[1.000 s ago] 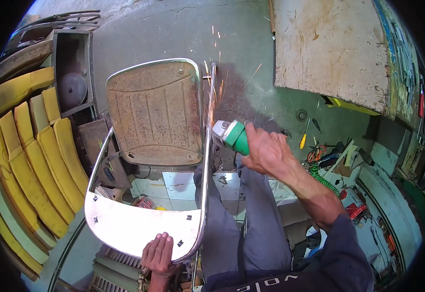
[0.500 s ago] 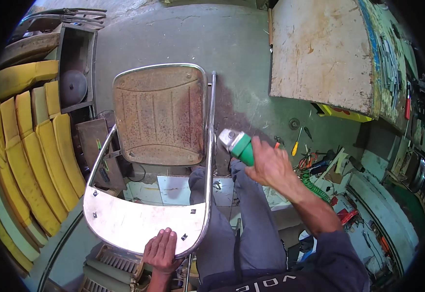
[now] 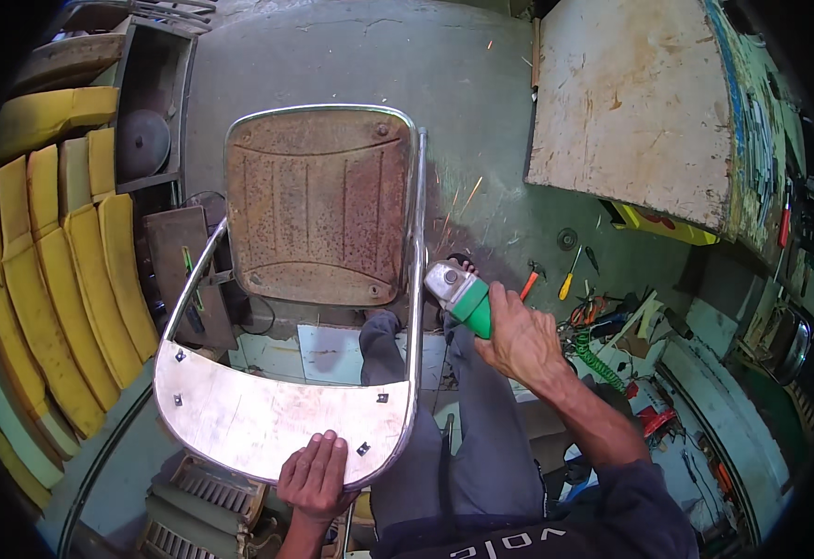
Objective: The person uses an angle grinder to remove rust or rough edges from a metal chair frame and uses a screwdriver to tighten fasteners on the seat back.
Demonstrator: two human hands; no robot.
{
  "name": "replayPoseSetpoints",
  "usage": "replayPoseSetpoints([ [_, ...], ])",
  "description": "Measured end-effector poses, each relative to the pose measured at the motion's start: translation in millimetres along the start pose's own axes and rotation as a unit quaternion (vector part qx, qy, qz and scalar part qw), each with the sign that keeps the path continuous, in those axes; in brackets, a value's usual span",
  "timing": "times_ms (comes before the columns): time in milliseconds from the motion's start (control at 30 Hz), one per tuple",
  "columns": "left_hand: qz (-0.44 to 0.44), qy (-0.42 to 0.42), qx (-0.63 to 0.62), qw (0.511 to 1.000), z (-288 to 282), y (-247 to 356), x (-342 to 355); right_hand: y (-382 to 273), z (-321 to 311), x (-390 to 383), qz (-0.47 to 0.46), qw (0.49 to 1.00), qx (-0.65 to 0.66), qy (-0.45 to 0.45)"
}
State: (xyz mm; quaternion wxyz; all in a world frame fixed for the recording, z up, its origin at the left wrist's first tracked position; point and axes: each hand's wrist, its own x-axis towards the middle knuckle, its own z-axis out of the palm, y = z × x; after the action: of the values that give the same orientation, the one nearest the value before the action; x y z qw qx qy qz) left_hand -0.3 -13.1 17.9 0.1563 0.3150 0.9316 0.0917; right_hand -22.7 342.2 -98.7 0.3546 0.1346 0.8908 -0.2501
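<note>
A metal-framed chair lies before me, with its rusty brown seat underside [image 3: 318, 205] facing up. Its curved backrest panel [image 3: 239, 410], pale with several dark clips, is nearest to me. My left hand [image 3: 317, 473] grips the panel's lower rim, fingers flat on top; its thumb is hidden. In my right hand [image 3: 523, 337] is a green angle grinder [image 3: 468, 306], its metal head [image 3: 446, 279] at the chair's right-hand tube [image 3: 416, 270]. Orange sparks [image 3: 474, 191] fly up and away beyond the head. The grinder's disc and its exact contact are hidden.
Yellow foam pads [image 3: 81, 270] are stacked at the left. A worn board-topped bench [image 3: 626, 102] stands at the back right. On the floor lie a hammer [image 3: 531, 279], a yellow-handled screwdriver [image 3: 569, 275] and a green coiled cord [image 3: 598, 359]. My legs [image 3: 491, 419] are below the chair.
The grinder's head has come against or very near the chair tube, and sparks now fly. The chair appears slightly higher and further right in view. My left hand keeps its grip.
</note>
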Motion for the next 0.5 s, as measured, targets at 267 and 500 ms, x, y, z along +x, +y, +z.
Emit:
replayPoseSetpoints([
  [267,-0.001,0.002,-0.001,1.0,-3.7,0.9,2.9,2.2,-13.3,11.7,-0.027,1.0,-0.007,-0.005],
  [500,0.008,0.017,0.006,1.0,-4.6,1.1,7.1,13.9,-23.2,32.7,-0.043,0.998,-0.042,0.005],
])
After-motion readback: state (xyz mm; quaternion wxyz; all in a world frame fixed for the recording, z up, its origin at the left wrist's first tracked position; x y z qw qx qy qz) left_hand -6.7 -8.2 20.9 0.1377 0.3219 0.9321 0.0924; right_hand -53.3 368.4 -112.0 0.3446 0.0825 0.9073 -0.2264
